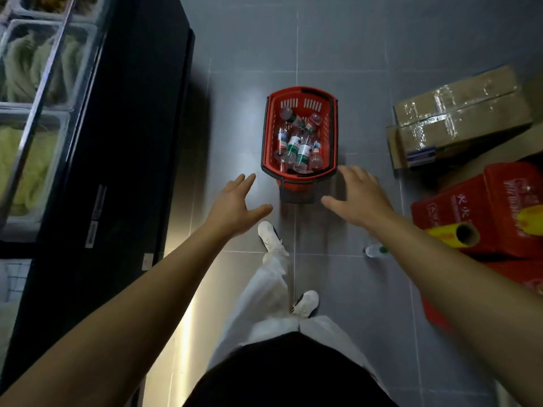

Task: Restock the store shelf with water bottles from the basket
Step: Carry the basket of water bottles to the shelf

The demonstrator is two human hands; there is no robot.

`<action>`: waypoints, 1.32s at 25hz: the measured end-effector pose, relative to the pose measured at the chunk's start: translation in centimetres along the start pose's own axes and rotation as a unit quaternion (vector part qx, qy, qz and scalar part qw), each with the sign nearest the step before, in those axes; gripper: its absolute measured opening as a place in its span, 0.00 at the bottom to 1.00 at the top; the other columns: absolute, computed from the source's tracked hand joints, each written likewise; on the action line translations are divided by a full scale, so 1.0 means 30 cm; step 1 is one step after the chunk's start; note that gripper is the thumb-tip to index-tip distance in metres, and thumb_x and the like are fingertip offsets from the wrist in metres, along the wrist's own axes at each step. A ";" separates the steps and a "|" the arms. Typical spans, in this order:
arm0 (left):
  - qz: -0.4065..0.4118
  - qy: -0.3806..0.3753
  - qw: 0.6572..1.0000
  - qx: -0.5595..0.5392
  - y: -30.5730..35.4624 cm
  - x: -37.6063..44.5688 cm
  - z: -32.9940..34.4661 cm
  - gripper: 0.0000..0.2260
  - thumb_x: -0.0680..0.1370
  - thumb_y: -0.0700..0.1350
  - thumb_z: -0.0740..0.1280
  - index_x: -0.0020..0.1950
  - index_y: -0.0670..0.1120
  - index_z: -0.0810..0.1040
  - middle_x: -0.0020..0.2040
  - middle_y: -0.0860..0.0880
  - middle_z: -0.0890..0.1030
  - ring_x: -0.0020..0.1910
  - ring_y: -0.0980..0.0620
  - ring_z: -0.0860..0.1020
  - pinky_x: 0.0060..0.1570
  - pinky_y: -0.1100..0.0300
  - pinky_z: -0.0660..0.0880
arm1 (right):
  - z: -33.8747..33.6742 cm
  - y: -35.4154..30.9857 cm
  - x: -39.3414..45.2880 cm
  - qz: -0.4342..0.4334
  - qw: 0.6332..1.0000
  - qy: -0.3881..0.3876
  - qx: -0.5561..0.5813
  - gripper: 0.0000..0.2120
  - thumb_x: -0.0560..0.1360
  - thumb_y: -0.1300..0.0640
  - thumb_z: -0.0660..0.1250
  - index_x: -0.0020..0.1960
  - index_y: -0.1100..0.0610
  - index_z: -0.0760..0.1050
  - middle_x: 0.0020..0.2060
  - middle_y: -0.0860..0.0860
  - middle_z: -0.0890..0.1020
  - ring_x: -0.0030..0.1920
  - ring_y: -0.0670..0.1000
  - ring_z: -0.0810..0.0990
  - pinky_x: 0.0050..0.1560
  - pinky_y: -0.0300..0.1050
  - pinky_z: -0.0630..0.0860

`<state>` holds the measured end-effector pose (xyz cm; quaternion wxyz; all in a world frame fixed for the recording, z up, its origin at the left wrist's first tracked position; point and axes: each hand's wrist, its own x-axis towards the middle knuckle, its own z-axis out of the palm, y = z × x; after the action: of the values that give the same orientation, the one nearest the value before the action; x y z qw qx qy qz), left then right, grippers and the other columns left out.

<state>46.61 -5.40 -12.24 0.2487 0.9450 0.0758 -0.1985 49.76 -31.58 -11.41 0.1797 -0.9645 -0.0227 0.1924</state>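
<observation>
Both my left hand (235,201) and right hand (358,195) are spread wide, holding nothing. Clear plastic water bottles (299,142) lie in the red plastic basket (269,136) at twelve o'clock, its long side pointing away; my right hand looks a bit nearer.

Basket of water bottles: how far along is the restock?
Done: nothing visible; the red basket on the floor holds a pile of water bottles, and no store shelf is in view. In hand: nothing; left hand and right hand are open, reaching toward it. Left: all the restocking, plus one stray bottle on the floor.
</observation>
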 end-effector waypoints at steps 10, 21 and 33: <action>0.037 -0.069 0.997 -0.029 0.183 0.656 -0.103 0.37 0.74 0.61 0.70 0.79 0.53 0.58 0.77 0.49 0.65 0.74 0.45 0.65 0.70 0.43 0.65 | -0.139 0.050 0.614 0.023 0.999 -0.022 0.028 0.38 0.72 0.39 0.68 0.75 0.53 0.62 0.70 0.54 0.69 0.70 0.59 0.67 0.69 0.54 0.66; -0.054 -0.091 0.991 -0.082 0.335 1.206 0.026 0.36 0.75 0.58 0.69 0.79 0.55 0.57 0.76 0.48 0.66 0.71 0.43 0.69 0.66 0.40 0.72 | -0.115 0.272 1.247 0.053 0.985 -0.098 0.134 0.40 0.73 0.42 0.69 0.78 0.52 0.56 0.73 0.53 0.66 0.72 0.59 0.64 0.70 0.55 0.64; -0.128 -0.106 0.977 -0.134 0.077 1.722 0.438 0.35 0.74 0.56 0.70 0.78 0.51 0.60 0.74 0.48 0.69 0.70 0.44 0.71 0.67 0.41 0.70 | 0.418 0.515 1.661 0.176 0.958 -0.121 0.190 0.45 0.72 0.41 0.71 0.79 0.47 0.49 0.73 0.55 0.64 0.71 0.60 0.67 0.68 0.61 0.69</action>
<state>89.75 -11.67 -43.02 0.3523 0.8592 0.1957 -0.3154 90.69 -36.13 -45.80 0.3187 -0.8708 0.1628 0.3371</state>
